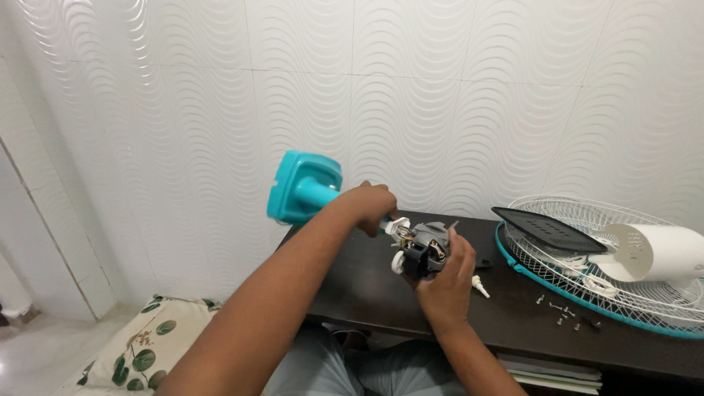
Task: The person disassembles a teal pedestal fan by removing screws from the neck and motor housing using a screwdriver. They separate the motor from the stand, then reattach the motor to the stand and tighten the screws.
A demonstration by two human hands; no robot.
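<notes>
Fan motor (424,248) half hidden by right hand (447,282) gripping it, left hand (370,207) clasping teal stand neck (317,193) — fingers unseen

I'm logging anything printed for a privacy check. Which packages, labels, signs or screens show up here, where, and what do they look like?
None can be made out: no package, sign or screen.
Nearest candidates carry no visible label: the grey fan motor held in both hands, the white motor cover lying on the fan grille, and the stacked books under the dark table, edges only.
</notes>
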